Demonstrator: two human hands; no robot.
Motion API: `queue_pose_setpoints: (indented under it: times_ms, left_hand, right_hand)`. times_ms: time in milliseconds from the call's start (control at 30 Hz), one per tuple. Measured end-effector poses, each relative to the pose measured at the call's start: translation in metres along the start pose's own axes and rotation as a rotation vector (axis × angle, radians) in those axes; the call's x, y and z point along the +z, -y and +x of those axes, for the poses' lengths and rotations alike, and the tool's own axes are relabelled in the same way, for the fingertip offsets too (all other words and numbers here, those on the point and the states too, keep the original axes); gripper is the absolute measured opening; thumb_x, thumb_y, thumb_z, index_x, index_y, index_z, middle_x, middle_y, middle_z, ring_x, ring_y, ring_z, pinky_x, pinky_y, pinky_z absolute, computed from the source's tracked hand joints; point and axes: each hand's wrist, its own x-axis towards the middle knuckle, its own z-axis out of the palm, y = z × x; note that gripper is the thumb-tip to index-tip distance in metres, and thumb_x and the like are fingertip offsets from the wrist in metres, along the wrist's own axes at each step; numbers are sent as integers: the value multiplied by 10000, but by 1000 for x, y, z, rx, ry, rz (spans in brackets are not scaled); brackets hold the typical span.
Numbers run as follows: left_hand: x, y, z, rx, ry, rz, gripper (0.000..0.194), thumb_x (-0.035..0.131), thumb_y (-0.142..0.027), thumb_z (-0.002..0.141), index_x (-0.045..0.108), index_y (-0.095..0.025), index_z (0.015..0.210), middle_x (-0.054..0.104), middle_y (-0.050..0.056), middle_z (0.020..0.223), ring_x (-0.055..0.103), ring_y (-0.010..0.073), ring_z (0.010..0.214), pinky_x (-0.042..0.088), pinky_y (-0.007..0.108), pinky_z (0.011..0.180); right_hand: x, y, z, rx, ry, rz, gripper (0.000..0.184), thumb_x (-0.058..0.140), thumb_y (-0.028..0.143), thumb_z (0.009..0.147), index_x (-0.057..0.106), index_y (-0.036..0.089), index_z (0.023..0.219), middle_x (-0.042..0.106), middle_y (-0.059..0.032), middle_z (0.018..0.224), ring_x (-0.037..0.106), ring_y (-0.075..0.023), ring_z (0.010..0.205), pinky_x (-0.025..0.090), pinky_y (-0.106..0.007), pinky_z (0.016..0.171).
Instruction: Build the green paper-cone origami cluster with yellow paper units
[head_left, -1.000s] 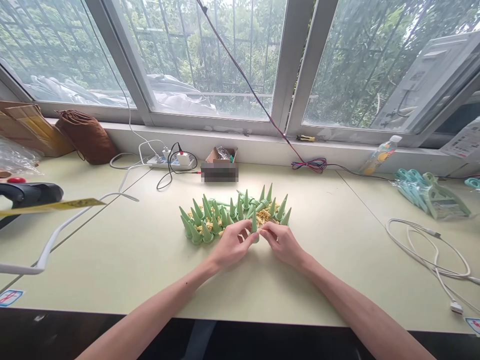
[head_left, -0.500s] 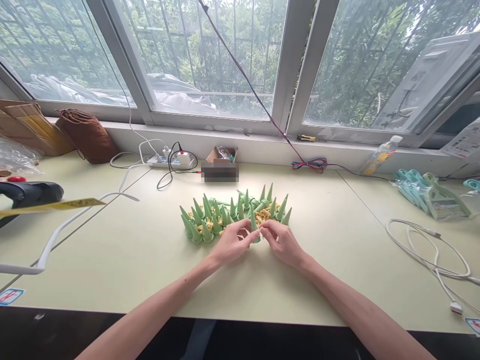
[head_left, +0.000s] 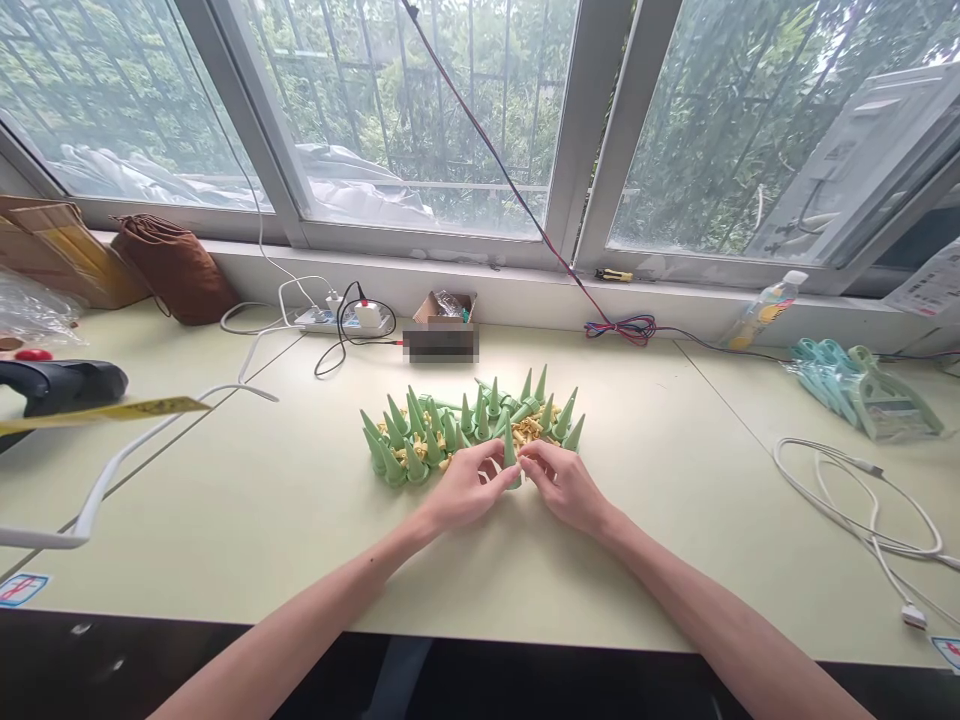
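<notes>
A heap of green cone-shaped plastic spikes [head_left: 420, 440] mixed with small yellow pieces [head_left: 531, 428] lies in the middle of the pale table [head_left: 247, 500]. At the heap's near edge, my left hand [head_left: 465, 488] and my right hand [head_left: 564, 485] meet around one upright green cone [head_left: 509, 445]. The left hand's fingers pinch the cone's base. The right hand's fingertips are pinched together against the same cone's lower end, perhaps on a small piece that I cannot make out.
A white cable [head_left: 855, 500] coils at the right, with teal plastic clips [head_left: 862, 385] beyond it. A power strip [head_left: 341, 320], small cardboard box [head_left: 442, 310] and brown pouch [head_left: 176, 270] sit by the window sill. A black tool [head_left: 60, 385] lies at the left edge.
</notes>
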Motion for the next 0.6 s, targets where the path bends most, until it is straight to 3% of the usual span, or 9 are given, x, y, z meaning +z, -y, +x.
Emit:
queue_pose_setpoints:
  times_ms: [600]
  left_hand:
    - [-1,2,0,-40,46,-47,273,595,-424,902,527,-176,811,550,-21,750,555,93,562,417,205,495]
  right_hand:
    - [1,-1,1,-8,0,28,185,480,280,1003,624,181,941,659,-43,823,569,-153,681,449,-260,600]
